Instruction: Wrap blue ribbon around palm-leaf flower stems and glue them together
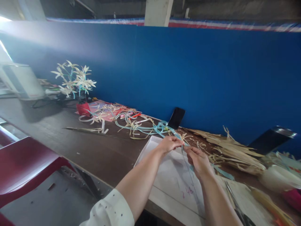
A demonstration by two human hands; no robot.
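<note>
Over a white box lid (164,175), my left hand (169,143) pinches the base of a small pale flower (184,137). My right hand (196,157) is closed just beside it, with thumb and fingertips at a light blue ribbon (186,144) by the flower's base. A thin dark wire (188,166) hangs down from the flower across the lid. The fingertips of both hands nearly touch. Part of the ribbon is hidden by the fingers.
A red pot (83,109) with pale flowers stands at the left back. Blue ribbon coils (141,128), a leaning phone (176,118) and dried leaf strips (230,150) lie behind the hands. Scissors (236,205) are at the right front. A blue partition (207,75) borders the table; a red chair (25,166) is left.
</note>
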